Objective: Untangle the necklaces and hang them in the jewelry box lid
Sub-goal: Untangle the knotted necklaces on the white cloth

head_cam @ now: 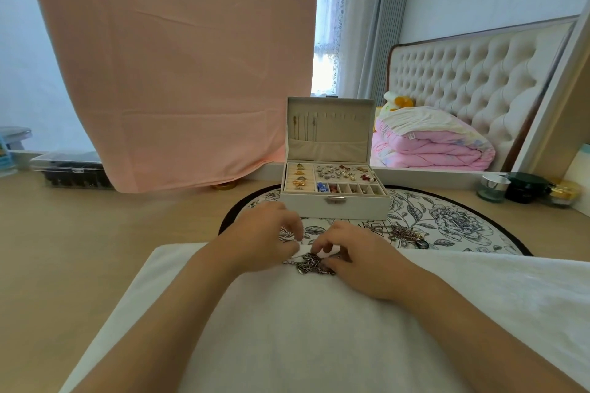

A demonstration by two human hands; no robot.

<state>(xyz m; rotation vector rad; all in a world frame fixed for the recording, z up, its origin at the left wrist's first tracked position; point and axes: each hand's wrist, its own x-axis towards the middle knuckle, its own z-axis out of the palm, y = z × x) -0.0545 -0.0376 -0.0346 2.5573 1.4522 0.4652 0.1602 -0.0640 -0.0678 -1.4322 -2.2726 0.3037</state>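
A tangled heap of silver chain necklaces (pixel 311 265) lies at the far edge of a white cloth (pixel 303 329). My left hand (pixel 265 239) and my right hand (pixel 351 252) sit on either side of the heap, fingers curled and pinching at the chains. A white jewelry box (pixel 335 204) stands open just beyond on a floral round mat (pixel 447 220). Its upright lid (pixel 330 129) has thin chains hanging at its left side. Another dark necklace with a pendant (pixel 408 234) lies on the mat to the right.
A pink cloth (pixel 175 67) hangs over the mirror at the back left. A clear plastic box (pixel 70 169) sits at the left. Small jars (pixel 523 188) stand at the right. The box trays hold rings and earrings.
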